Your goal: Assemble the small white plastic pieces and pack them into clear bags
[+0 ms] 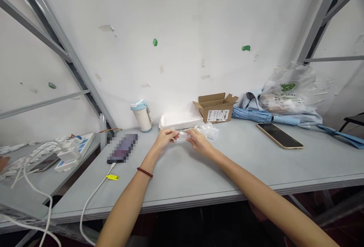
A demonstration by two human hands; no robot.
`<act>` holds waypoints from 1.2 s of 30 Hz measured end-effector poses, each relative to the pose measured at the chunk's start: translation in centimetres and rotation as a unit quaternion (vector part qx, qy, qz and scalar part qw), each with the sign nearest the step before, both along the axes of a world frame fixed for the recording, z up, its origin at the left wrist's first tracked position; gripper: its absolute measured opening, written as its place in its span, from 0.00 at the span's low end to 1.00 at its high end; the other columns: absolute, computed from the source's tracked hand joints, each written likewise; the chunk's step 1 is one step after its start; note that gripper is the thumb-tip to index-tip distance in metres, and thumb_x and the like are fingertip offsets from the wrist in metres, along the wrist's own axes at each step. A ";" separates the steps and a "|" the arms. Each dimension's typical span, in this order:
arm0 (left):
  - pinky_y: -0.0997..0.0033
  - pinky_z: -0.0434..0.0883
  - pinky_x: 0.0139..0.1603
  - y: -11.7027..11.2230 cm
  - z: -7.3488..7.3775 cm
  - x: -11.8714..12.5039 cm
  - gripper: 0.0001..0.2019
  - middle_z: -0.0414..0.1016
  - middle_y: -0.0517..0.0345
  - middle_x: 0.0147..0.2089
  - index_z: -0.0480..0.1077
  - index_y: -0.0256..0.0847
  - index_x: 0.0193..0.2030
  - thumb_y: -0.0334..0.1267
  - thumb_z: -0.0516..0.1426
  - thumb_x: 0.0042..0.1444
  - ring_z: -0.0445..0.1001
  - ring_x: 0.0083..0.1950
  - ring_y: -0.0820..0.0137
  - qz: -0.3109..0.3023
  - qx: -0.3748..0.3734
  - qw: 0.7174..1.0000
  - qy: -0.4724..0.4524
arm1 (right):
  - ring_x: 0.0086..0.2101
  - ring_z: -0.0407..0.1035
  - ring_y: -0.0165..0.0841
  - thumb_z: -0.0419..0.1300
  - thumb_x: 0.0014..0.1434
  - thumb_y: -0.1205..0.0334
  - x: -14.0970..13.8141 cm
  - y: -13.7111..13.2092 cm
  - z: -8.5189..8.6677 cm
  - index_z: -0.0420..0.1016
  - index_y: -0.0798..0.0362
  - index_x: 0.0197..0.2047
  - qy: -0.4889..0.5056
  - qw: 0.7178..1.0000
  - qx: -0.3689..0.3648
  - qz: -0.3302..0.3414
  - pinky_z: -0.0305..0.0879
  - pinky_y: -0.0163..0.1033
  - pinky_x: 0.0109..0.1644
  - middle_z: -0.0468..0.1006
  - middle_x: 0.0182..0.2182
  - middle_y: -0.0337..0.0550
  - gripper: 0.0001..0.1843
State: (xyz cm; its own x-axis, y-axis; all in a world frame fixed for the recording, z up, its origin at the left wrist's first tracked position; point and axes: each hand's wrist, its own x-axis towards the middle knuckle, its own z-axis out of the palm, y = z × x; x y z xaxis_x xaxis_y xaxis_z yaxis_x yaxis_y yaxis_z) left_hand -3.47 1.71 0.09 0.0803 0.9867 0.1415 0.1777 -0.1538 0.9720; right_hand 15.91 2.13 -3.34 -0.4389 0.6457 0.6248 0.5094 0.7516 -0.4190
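Note:
Over the grey table [182, 178], my left hand [165, 139] and my right hand [198, 140] are close together, fingertips pinched. Between them is a small, see-through whitish piece [184, 134] that looks like a thin plastic bag; its exact kind is too small to tell. Both hands appear to grip it, one at each end. Just behind my right hand lie several small clear plastic bags [212, 131]. A long white lidded box or tray [182, 119] stands behind both hands, against the wall. A dark red bead bracelet [145, 172] circles my left wrist.
An open cardboard box [216, 109] and a blue-lidded cup [141, 117] stand along the wall. At left lies a phone [123, 149] on a white cable [92, 197]. A second phone [279, 136], a blue umbrella [251, 114] and a plastic bag [290, 91] are at right.

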 end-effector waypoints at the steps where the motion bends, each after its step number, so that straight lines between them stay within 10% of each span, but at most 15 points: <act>1: 0.74 0.65 0.28 0.5 0.0 -0.7 0.18 0.74 0.53 0.28 0.73 0.35 0.26 0.51 0.62 0.40 0.69 0.30 0.71 0.043 0.022 0.999 -0.006 | 0.43 0.66 0.37 0.52 0.59 0.71 0.1 0.1 -0.1 0.64 0.54 0.50 -0.006 1.000 0.012 -0.010 0.64 0.42 0.45 0.71 0.43 0.51 0.15; 9: 0.77 0.61 0.23 3.3 -2.7 -5.1 0.18 0.73 0.55 0.28 0.73 0.36 0.28 0.50 0.62 0.36 0.67 0.29 0.73 0.259 0.025 0.965 -0.045 | 0.45 0.63 0.42 0.53 0.57 0.75 1.5 1.3 -0.5 0.69 0.56 0.47 -0.196 0.973 0.026 -0.116 0.60 0.44 0.46 0.70 0.45 0.53 0.15; 26: 0.71 0.62 0.32 5.0 -4.5 -4.1 0.13 0.73 0.56 0.24 0.70 0.38 0.21 0.45 0.55 0.47 0.70 0.31 0.67 0.265 0.045 0.961 0.069 | 0.46 0.62 0.46 0.49 0.57 0.77 0.9 1.1 -0.1 0.72 0.57 0.46 -0.288 0.944 0.013 -0.160 0.55 0.44 0.44 0.71 0.44 0.58 0.17; 36: 0.67 0.65 0.45 3.8 -2.3 -5.0 0.12 0.79 0.50 0.40 0.75 0.38 0.35 0.39 0.53 0.49 0.73 0.42 0.62 0.276 0.103 0.944 0.149 | 0.46 0.61 0.46 0.52 0.58 0.72 1.1 0.8 0.5 0.70 0.58 0.47 -0.300 0.939 -0.012 -0.168 0.57 0.45 0.44 0.70 0.45 0.57 0.14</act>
State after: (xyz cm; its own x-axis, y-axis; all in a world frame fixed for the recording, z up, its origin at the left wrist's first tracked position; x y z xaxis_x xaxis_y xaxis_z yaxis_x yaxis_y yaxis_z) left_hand -8.42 5.46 -2.21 -0.3711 0.8443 0.3865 0.5466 -0.1378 0.8259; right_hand 16.98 2.95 -2.88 -0.4754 0.8215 0.3148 0.8662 0.4997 0.0040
